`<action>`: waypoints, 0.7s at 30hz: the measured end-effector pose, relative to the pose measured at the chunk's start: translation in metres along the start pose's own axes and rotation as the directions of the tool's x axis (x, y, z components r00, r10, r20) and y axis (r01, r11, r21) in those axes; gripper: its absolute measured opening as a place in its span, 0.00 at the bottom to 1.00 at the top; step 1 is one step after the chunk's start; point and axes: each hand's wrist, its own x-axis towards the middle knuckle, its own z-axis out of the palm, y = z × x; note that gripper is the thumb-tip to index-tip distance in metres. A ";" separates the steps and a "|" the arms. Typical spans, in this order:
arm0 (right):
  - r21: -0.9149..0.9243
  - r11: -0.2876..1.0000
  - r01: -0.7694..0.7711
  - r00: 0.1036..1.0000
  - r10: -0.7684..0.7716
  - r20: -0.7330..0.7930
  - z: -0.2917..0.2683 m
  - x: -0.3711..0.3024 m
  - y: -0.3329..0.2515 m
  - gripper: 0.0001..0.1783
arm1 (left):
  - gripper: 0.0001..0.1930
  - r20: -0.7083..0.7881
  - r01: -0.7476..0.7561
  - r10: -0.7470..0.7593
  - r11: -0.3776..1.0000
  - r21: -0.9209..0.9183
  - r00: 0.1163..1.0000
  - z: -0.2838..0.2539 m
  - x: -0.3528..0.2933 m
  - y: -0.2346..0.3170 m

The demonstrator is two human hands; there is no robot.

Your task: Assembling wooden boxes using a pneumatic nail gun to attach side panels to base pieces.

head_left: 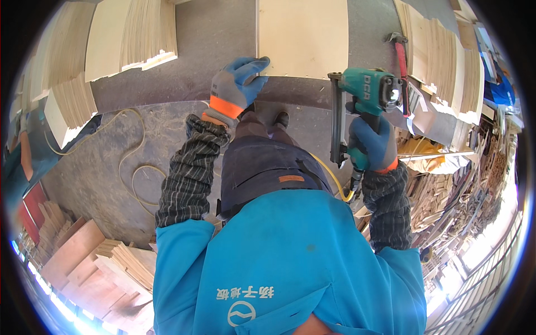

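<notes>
A pale wooden panel [304, 39] lies flat on the grey worktable, its near edge toward me. My left hand [237, 84], in a grey and blue glove with an orange cuff, grips the panel's near left corner, the fingers bent at its edge. In my right hand [373, 142], gloved alike, is a green and black pneumatic nail gun [363, 89], held upright just right of the panel's near right corner. Its long black magazine [336, 120] points down toward me. A yellow air hose [329, 170] runs from its lower end past my waist.
Stacks of thin wooden boards [131, 36] stand left, with more boards [441, 56] at right. A red-handled hammer [401, 61] lies beside the right stack. Hose loops [134, 162] cross the floor, wood scraps [474, 167] pile up at right, and another person's arm [26, 153] shows far left.
</notes>
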 end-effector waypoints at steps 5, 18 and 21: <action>-0.028 0.993 0.119 0.974 -0.122 -0.193 -0.047 0.011 0.022 0.19 | 0.21 0.038 -0.017 0.015 0.999 0.046 0.999 -0.008 0.012 0.007; -0.817 0.557 0.147 0.659 -0.672 -0.339 -0.070 0.164 0.111 0.34 | 0.41 -0.048 0.501 -0.514 0.850 -0.163 0.856 0.002 0.107 0.018; -0.282 0.875 0.394 0.785 -0.480 -0.391 -0.006 0.169 0.104 0.36 | 0.39 0.068 0.490 -0.486 0.862 -0.127 0.871 0.017 0.158 0.028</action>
